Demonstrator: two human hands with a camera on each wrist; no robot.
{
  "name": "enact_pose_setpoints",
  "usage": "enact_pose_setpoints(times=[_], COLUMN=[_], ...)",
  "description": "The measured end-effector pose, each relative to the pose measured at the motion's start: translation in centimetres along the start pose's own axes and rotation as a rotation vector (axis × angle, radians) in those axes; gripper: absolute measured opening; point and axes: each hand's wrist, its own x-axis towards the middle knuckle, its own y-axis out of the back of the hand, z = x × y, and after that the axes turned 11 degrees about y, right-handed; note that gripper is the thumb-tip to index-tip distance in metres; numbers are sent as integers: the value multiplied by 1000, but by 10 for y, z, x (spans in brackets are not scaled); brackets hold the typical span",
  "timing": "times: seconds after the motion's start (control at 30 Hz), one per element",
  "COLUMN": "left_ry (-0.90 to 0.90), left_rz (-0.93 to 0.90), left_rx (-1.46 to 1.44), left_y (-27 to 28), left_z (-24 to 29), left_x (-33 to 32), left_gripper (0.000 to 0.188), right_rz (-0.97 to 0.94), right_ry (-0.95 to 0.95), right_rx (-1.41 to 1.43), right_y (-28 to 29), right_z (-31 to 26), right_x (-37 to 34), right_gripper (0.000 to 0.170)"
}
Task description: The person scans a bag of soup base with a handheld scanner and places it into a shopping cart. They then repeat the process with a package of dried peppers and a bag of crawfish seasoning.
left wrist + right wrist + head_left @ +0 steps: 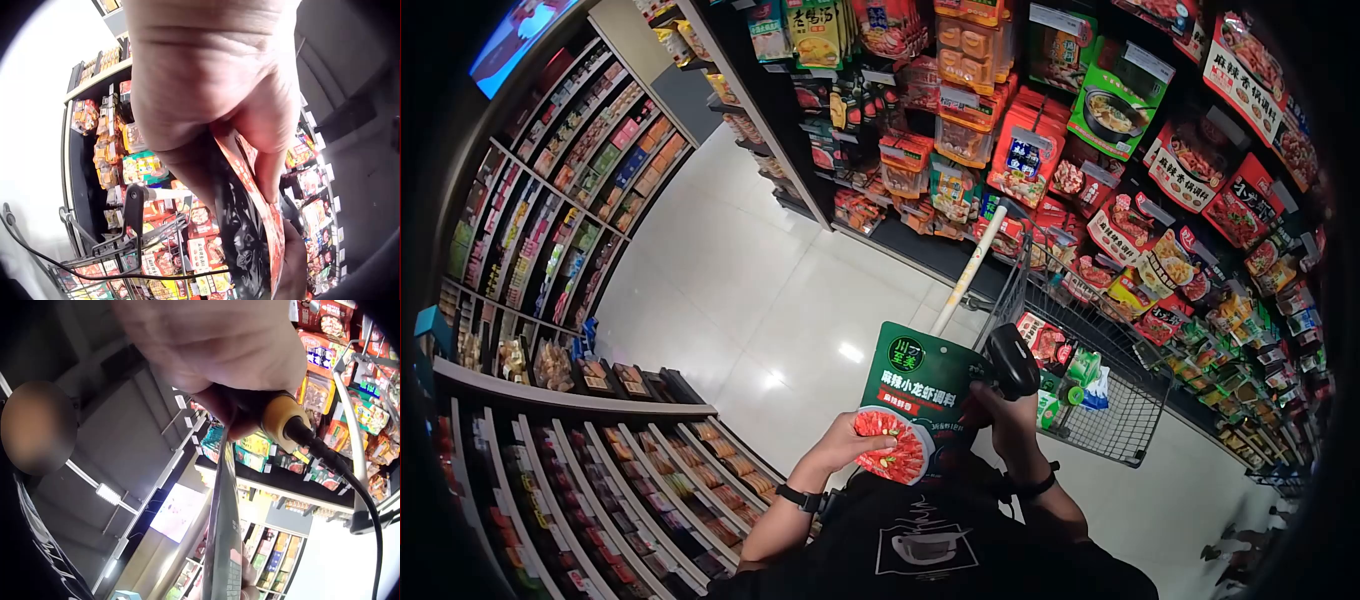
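Both hands hold a dark green seasoning packet [915, 390], printed with a bowl of red crayfish, upright in front of the person's body. The left hand [852, 441] grips its lower left side, thumb on the front over the bowl picture. On the opposite side, the right hand [1006, 425] pinches the right edge. In the right wrist view the packet [224, 531] appears nearly edge-on, running up between the fingers. A glossy black rounded piece [1012, 360] sits close by the right hand. In the left wrist view, the palm and wrist cover the upper middle.
A shopping cart [1115, 445] holding several packets stands ahead on the right, its pale handle [970, 268] near the packet. Hanging seasoning packets [1025, 160] fill the rack ahead. Other shelves [615, 490] line the left. Pale tiled floor [740, 300] lies between. A black cable [369, 512] hangs by the right wrist.
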Motion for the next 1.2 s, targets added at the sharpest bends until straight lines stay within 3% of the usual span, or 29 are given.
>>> enact_pose_setpoints(times=[0.03, 0.07, 0.1, 0.17, 0.2, 0.23, 0.37, 0.5, 0.8, 0.93, 1.1, 1.2], left_ry=[4, 11, 12, -72, -87, -99, -142, -235, -368, -329, -318, -299], left_rz=[13, 25, 36, 102, 129, 156, 370, 408, 650, 691, 741, 769], left_rx=[-29, -60, -92, -112, -141, -171, -227, -415, -643, -755, -784, -678], left_y=[12, 24, 36, 55, 66, 76, 115, 158, 209, 220, 222, 253], left_z=[-9, -19, -28, -43, -51, -57, -86, -120, -163, -171, -144, -157], left_x=[-11, -23, -34, -61, -74, -88, -141, -186, -257, -268, -294, -296], left_gripper=[30, 29, 29, 29, 29, 29, 30, 24, 12, 21, 33, 45], right_rz=[-10, -48, -105, -87, -117, -159, -299, -396, -737, -799, -830, -839], right_ry=[-17, 80, -64, 205, 71, 76, 31, -70, -78, -115, -161, -184], right_rx=[-2, -133, -147, -173, -150, -148, -208, -270, -385, -431, -427, -400], right_y=[-14, -11, -30, -68, -82, -98, -159, -218, -300, -327, -356, -380], right_z=[3, 35, 22, 42, 42, 47, 81, 110, 155, 163, 194, 207], right_x=[-8, -7, -19, -36, -48, -58, -95, -131, -166, -167, -153, -141], right_gripper=[33, 44, 52, 53, 57, 60, 46, 28, 28, 27, 23, 22])
